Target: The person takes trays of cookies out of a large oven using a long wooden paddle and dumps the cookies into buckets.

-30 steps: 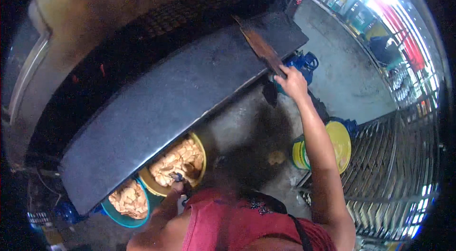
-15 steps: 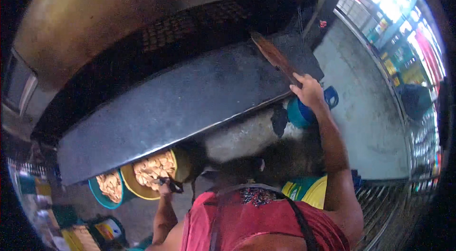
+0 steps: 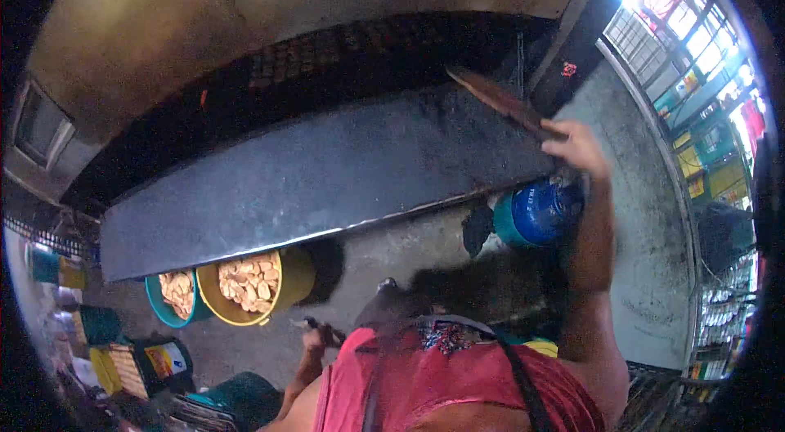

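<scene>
My right hand [image 3: 579, 147] grips the handle of a long brown wooden paddle [image 3: 500, 102] whose blade lies over the right end of a long dark metal counter [image 3: 311, 179]. My left hand [image 3: 317, 339] hangs low by my hip, closed on a small dark tool that I cannot make out. It is nearest to a yellow bucket [image 3: 249, 285] full of pale tan pieces. A teal bucket [image 3: 173, 295] with the same pieces stands just to its left, under the counter's edge.
A blue bucket [image 3: 536, 213] sits under the counter's right end. Behind the counter runs a soot-black oven opening [image 3: 327, 76] in a plastered wall. Crates and containers [image 3: 135, 362] crowd the lower left. A metal grille [image 3: 703, 48] and a bright street lie to the right.
The view has swung left and tilted, so counter and buckets shifted right. My right hand still holds the paddle at the counter's right end. My left hand has drawn back from the yellow bucket.
</scene>
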`<action>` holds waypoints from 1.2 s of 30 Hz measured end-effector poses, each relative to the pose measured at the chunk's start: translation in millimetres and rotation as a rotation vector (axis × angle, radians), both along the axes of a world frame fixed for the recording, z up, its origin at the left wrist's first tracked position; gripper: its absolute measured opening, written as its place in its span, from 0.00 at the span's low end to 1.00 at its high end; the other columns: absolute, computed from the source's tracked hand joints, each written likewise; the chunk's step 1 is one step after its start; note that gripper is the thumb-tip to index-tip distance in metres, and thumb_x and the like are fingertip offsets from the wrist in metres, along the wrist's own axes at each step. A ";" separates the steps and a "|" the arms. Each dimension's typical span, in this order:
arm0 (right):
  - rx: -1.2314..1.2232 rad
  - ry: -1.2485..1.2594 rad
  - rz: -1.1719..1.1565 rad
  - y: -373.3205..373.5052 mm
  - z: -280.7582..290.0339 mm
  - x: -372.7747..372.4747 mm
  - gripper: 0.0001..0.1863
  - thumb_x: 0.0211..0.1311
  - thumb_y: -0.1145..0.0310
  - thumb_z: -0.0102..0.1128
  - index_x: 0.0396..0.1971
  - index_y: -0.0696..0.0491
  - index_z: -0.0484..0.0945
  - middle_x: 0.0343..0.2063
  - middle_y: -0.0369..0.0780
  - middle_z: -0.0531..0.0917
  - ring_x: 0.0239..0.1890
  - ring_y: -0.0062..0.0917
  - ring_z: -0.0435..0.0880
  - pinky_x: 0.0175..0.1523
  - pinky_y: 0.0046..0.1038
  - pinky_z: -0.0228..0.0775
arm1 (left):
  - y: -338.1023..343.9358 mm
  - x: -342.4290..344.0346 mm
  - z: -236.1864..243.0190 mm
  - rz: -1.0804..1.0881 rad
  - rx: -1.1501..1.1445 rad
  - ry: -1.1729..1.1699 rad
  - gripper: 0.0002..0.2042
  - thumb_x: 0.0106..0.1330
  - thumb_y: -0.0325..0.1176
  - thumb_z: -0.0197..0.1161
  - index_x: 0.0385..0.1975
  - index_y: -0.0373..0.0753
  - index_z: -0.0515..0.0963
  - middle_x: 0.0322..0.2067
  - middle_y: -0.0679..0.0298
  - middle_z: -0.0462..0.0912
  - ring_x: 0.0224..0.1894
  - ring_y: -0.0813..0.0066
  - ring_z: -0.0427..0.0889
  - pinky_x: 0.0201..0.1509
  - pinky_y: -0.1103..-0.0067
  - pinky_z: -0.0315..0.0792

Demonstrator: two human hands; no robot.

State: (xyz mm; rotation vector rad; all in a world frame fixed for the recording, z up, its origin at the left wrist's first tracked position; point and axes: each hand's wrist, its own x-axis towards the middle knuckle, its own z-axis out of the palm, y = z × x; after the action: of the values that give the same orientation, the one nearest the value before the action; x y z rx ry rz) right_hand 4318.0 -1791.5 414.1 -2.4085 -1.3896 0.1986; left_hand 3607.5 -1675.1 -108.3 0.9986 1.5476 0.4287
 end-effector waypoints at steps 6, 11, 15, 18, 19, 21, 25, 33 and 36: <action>0.032 -0.077 0.009 45.9 -66.4 18.9 0.27 0.50 0.61 0.67 0.50 0.57 0.76 0.45 0.48 0.81 0.50 0.35 0.79 0.56 0.32 0.67 | 62.9 96.2 113.6 0.010 -0.201 -0.134 0.11 0.58 0.37 0.66 0.36 0.39 0.77 0.28 0.66 0.78 0.27 0.74 0.76 0.30 0.73 0.72; 0.146 -0.258 -0.033 113.5 -119.7 -38.6 0.22 0.52 0.60 0.66 0.46 0.53 0.79 0.42 0.47 0.81 0.45 0.43 0.76 0.52 0.36 0.67 | 53.8 99.0 125.9 0.066 -0.128 -0.257 0.11 0.58 0.35 0.66 0.36 0.38 0.77 0.29 0.67 0.78 0.29 0.74 0.77 0.33 0.75 0.73; 0.122 -0.336 -0.028 237.0 -136.6 -23.0 0.20 0.57 0.57 0.59 0.48 0.51 0.78 0.38 0.46 0.80 0.46 0.43 0.73 0.52 0.37 0.67 | 9.3 33.7 85.8 -0.002 0.094 -0.241 0.11 0.58 0.34 0.65 0.37 0.38 0.77 0.30 0.67 0.79 0.29 0.73 0.78 0.33 0.74 0.73; 0.075 -0.337 -0.162 271.1 -140.1 -27.2 0.20 0.59 0.56 0.56 0.47 0.50 0.78 0.40 0.47 0.80 0.48 0.42 0.72 0.52 0.40 0.67 | -14.8 10.2 87.2 0.109 -0.153 -0.290 0.13 0.58 0.39 0.66 0.37 0.39 0.77 0.30 0.66 0.79 0.31 0.71 0.78 0.37 0.72 0.73; 0.068 -0.312 -0.156 274.0 -147.6 -31.4 0.20 0.59 0.56 0.56 0.47 0.50 0.78 0.40 0.47 0.80 0.48 0.42 0.72 0.52 0.40 0.67 | -32.5 -3.1 92.2 0.118 -0.157 -0.265 0.13 0.58 0.39 0.66 0.37 0.39 0.77 0.30 0.66 0.79 0.31 0.71 0.78 0.37 0.72 0.73; 0.074 -0.278 -0.169 272.0 -144.2 -33.6 0.18 0.60 0.56 0.55 0.46 0.49 0.79 0.42 0.47 0.79 0.49 0.42 0.71 0.53 0.41 0.67 | -62.1 -11.0 92.4 0.260 -0.160 -0.354 0.15 0.59 0.42 0.65 0.38 0.39 0.76 0.31 0.65 0.80 0.34 0.68 0.79 0.41 0.70 0.73; 0.089 -0.339 -0.158 244.0 -145.6 -35.0 0.17 0.61 0.56 0.53 0.45 0.49 0.78 0.41 0.47 0.78 0.50 0.43 0.71 0.53 0.42 0.67 | -76.9 49.3 157.1 0.332 -0.198 -0.762 0.24 0.64 0.54 0.54 0.47 0.39 0.74 0.46 0.59 0.79 0.50 0.60 0.76 0.58 0.66 0.66; 0.227 -0.267 -0.115 172.7 -148.5 -48.1 0.17 0.62 0.57 0.51 0.46 0.50 0.78 0.41 0.48 0.77 0.49 0.42 0.69 0.52 0.43 0.66 | -82.8 135.9 205.7 0.494 -0.241 -0.857 0.25 0.64 0.57 0.50 0.50 0.42 0.74 0.48 0.61 0.78 0.51 0.62 0.75 0.57 0.64 0.67; 0.223 -0.195 -0.098 135.5 -141.9 -61.8 0.18 0.62 0.58 0.51 0.46 0.53 0.76 0.43 0.48 0.75 0.51 0.43 0.68 0.53 0.45 0.63 | -82.3 213.6 310.4 0.303 -0.101 -0.742 0.25 0.63 0.55 0.53 0.51 0.42 0.73 0.46 0.61 0.79 0.47 0.64 0.77 0.53 0.65 0.70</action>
State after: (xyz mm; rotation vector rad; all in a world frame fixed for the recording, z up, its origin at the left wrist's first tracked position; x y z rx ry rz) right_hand 4256.2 -1656.0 272.3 -2.3499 -1.2924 -0.2110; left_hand 3821.1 -1757.4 202.1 0.4350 1.0210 0.8181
